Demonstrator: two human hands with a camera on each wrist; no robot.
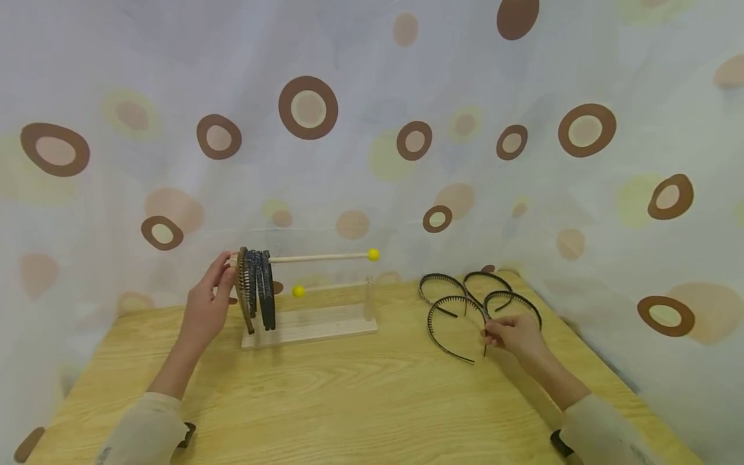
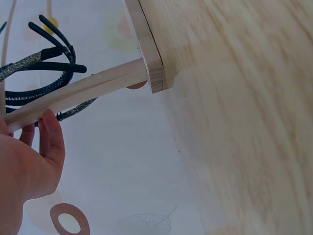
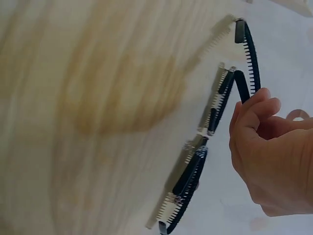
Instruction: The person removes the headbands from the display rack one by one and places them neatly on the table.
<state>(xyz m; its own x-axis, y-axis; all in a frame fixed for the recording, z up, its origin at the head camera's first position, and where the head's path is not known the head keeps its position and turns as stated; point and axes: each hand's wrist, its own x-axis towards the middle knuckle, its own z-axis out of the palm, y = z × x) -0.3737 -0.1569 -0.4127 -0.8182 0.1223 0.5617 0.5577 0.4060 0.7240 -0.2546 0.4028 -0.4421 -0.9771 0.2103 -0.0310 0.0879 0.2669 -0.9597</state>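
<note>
On the left of the head view stands a wooden headband stand, its flat base (image 1: 325, 328) on the table and its upper rod (image 1: 325, 257) tipped with a yellow ball. Several dark headbands (image 1: 267, 290) hang at the left end of that rod. My left hand (image 1: 208, 310) grips the stand's wooden post (image 2: 98, 84) near its top, beside these headbands. Over on the right, my right hand (image 1: 520, 339) pinches one end of a black toothed headband (image 3: 252, 56), raised partly off the table in the right wrist view.
Behind my right hand lie more headbands, one at the back left (image 1: 440, 278), one at the back right (image 1: 487, 274) and one nearer the hand (image 1: 526, 303). A lower rod with a yellow ball (image 1: 298, 291) belongs to the stand. A patterned curtain (image 1: 349, 161) surrounds the wooden table (image 1: 360, 400).
</note>
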